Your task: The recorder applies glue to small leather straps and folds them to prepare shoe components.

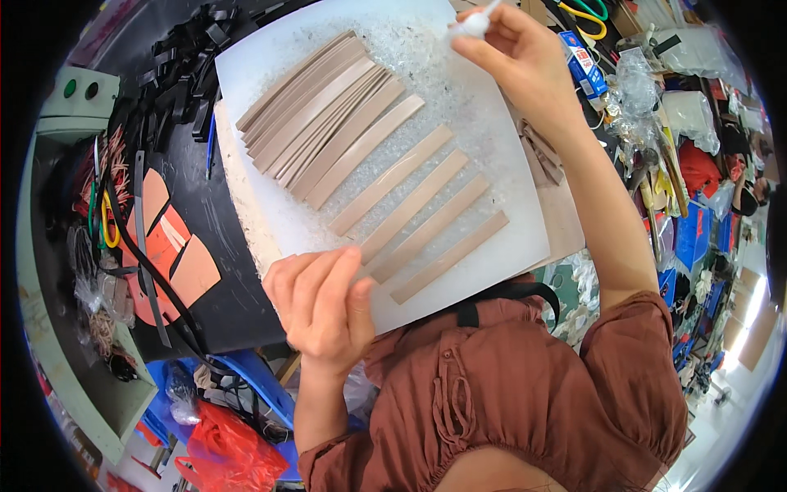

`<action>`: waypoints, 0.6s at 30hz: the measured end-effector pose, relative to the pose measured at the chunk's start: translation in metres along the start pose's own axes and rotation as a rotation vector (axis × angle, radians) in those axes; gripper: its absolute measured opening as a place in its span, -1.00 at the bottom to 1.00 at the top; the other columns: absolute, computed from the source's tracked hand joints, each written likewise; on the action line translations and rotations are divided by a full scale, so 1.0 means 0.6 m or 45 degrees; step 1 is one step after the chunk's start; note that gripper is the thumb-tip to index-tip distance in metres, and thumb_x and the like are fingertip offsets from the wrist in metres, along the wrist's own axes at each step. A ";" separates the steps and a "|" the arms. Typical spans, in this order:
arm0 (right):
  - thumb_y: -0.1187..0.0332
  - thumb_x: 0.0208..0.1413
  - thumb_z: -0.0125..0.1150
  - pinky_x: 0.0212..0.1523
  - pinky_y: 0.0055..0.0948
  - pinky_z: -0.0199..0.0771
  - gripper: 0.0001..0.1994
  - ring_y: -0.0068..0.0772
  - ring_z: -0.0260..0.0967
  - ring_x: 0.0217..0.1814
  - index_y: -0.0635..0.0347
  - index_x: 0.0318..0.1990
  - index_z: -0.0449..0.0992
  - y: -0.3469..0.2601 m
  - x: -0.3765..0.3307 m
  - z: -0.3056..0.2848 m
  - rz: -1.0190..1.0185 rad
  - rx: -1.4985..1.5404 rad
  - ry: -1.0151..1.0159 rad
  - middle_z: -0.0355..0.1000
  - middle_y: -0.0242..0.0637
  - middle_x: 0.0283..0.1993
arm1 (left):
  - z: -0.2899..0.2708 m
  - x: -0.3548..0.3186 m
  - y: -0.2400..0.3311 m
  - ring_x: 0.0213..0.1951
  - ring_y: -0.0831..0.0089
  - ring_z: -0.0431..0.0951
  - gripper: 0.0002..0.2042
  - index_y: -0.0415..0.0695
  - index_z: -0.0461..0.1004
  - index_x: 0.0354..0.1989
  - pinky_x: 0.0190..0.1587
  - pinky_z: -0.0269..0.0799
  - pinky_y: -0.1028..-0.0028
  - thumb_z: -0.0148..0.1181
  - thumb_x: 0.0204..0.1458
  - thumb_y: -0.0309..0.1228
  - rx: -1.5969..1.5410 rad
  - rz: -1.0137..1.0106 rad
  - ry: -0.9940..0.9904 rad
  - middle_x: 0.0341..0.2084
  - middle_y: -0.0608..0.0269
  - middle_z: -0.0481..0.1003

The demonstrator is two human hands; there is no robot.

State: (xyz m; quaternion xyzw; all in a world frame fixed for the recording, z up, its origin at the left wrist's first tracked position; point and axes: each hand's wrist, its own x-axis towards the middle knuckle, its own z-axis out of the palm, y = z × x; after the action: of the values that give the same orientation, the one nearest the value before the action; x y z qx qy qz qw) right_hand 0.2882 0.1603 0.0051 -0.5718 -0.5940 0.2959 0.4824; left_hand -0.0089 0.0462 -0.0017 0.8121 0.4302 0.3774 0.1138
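Observation:
A white board (508, 246) lies tilted across a black table (234, 295), smeared with shiny glue. Several beige leather strips (328, 123) overlap on its far left part. A few more strips (426, 230) lie apart from each other nearer to me. My left hand (321, 305) grips the board's near edge, fingers curled and thumb on top, close to the nearest strip. My right hand (516, 57) is raised over the board's far right corner, pinching a small white applicator (474, 23) whose tip is blurred.
A heap of black strips (184, 66) lies at the far left, with orange leather pieces (176, 254) and black straps below it. A green switch box (78, 102) sits at the left. Yellow-handled scissors (592, 20), a blue box (582, 64) and plastic bags crowd the right. A red bag (225, 451) lies low.

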 end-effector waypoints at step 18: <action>0.58 -0.09 0.39 -0.17 -0.31 0.41 -0.77 -0.15 0.44 -0.22 0.18 -0.21 0.64 -0.058 -0.263 -0.024 -0.445 -0.685 -0.212 0.51 -0.32 -0.28 | 0.026 -0.076 0.093 -0.30 0.35 0.37 -0.75 -0.03 0.69 -0.23 -0.14 0.21 0.36 0.51 -0.14 -0.43 0.193 -0.336 -0.082 -0.36 0.38 0.50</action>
State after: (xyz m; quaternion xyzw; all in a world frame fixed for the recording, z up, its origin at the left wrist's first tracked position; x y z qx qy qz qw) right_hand 0.2686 -0.0008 0.0048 -0.5419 -0.7774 0.0870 0.3073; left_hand 0.0204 -0.0214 -0.0074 0.7665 0.5564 0.2995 0.1145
